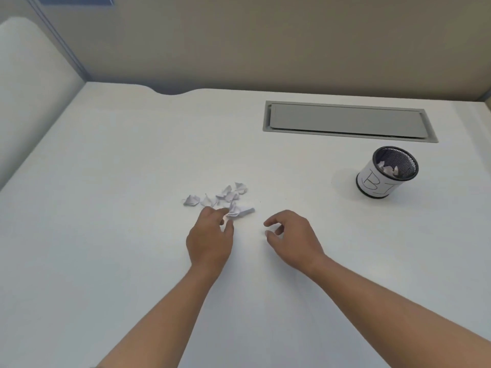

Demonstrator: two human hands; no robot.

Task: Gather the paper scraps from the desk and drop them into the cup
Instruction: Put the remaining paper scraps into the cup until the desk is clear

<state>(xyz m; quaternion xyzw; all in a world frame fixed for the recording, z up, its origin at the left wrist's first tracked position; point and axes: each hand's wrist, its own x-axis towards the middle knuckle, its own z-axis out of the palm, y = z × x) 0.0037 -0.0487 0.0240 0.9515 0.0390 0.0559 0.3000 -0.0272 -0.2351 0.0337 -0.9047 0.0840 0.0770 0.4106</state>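
Note:
Several white crumpled paper scraps (220,197) lie in a loose cluster on the white desk (106,235), near its middle. My left hand (210,240) pinches scraps (239,211) at the near edge of the cluster between thumb and fingertips. My right hand (291,237) hovers just right of the cluster, fingers curled and apart, holding nothing. The cup (385,172), a black mesh cylinder wrapped in white paper with handwritten letters, stands at the right and holds a few scraps inside.
A grey rectangular cable hatch (345,120) is set into the desk behind the cup. Beige partition walls (265,43) close off the back and left. The desk's back edge has a curved notch (172,91).

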